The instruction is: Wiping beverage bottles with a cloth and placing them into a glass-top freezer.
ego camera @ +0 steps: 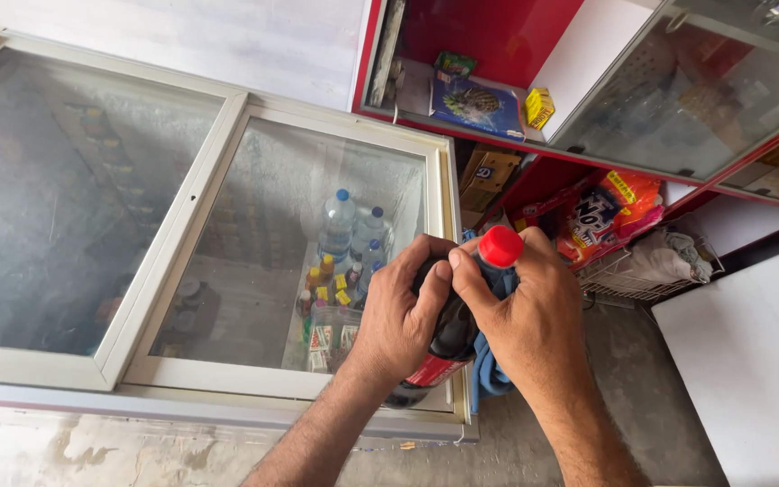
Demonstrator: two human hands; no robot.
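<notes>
From the head camera, one dark cola bottle (448, 338) with a single red cap (500, 245) is clasped between two hands. The left hand (398, 316) wraps its body from the left; the right hand (529, 316) closes on the neck just under the cap, with one blue cloth (489, 370) pressed between its palm and the bottle.

Beneath and left of the grip lies a chest freezer with two sliding glass lids (317, 243); the bottle hangs over the right lid's near right corner. Under that glass, just left of the hands, stand about three clear water bottles (353, 225) and a cluster of small bottles too crowded to count.

Right of the grip, bare concrete floor (624, 361) lies open between the freezer's edge and a white cabinet (750, 361). Beyond the hands stands a red shelf unit (498, 36).
</notes>
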